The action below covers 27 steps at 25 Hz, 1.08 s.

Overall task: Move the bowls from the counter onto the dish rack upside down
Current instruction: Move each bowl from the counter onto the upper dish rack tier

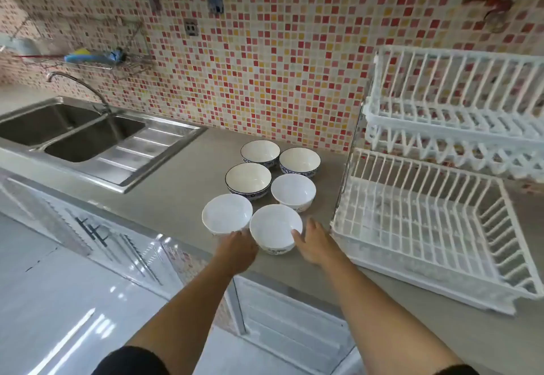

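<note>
Six bowls stand upright in a cluster on the grey counter [164, 198], between the steel sink [88, 136] and the empty white two-tier dish rack [435, 227]. Both hands flank the nearest white bowl [275, 227]: the left hand [237, 249] touches its left side with fingers curled, also just beside the neighbouring white bowl [226, 212], while the right hand [315, 243] lies open against its right side, a fingertip on the rim. Whether the bowl is lifted cannot be told.

Home kitchen — steel dbl sink [73, 136], mosaic-tile wall [265, 65], dish rack [426, 221] on counter [176, 192]
</note>
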Available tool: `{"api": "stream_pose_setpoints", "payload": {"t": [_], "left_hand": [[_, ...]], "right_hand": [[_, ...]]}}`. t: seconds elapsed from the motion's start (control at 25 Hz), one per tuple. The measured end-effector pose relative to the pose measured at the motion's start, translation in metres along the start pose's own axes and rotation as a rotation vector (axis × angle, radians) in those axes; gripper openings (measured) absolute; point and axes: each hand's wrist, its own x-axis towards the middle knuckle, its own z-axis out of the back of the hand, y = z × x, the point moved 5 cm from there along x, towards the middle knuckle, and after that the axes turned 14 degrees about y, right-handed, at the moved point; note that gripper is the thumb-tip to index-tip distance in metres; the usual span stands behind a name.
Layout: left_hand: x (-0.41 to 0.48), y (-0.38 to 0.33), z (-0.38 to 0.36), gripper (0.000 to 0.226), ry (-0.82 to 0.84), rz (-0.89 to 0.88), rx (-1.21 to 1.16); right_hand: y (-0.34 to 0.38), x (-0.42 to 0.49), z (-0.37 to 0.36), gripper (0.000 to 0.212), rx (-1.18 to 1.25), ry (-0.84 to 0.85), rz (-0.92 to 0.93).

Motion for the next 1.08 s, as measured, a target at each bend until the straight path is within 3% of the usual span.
{"api": "stream_pose_setpoints", "payload": {"t": [0.16,0.32,0.44,0.56,0.68,0.88,1.0,1.08], "left_hand": [[0.029,0.002,-0.023,0.042,-0.025,0.043,-0.318],[0.056,0.006,-0.044,0.046,0.031,0.078,-0.558],[0.067,0.009,-0.055,0.065,0.085,0.048,-0.647],[0.057,0.004,-0.049,0.086,0.071,-0.099,-0.684],[0.044,0.000,-0.024,0.091,-0.005,-0.233,-0.670],[0.030,-0.002,0.086,0.098,-0.323,-0.408,-0.747],[0.009,-0.013,0.161,0.089,-0.492,-0.608,-0.829],[-0.009,-0.025,0.202,0.077,-0.512,-0.744,-0.888]], "right_hand": [[-0.012,0.025,-0.022,0.064,0.147,0.020,-0.161],[-0.010,0.047,-0.046,0.051,0.406,0.037,-0.143],[-0.015,0.055,-0.057,0.048,0.555,0.051,-0.164],[-0.019,0.046,-0.055,0.048,0.685,0.041,-0.143],[-0.011,0.028,-0.035,0.051,0.640,-0.001,-0.058],[0.055,-0.010,0.058,0.049,0.455,-0.370,0.200],[0.105,-0.045,0.116,0.048,0.578,-0.482,0.462],[0.125,-0.070,0.150,0.055,0.656,-0.518,0.581]]}}
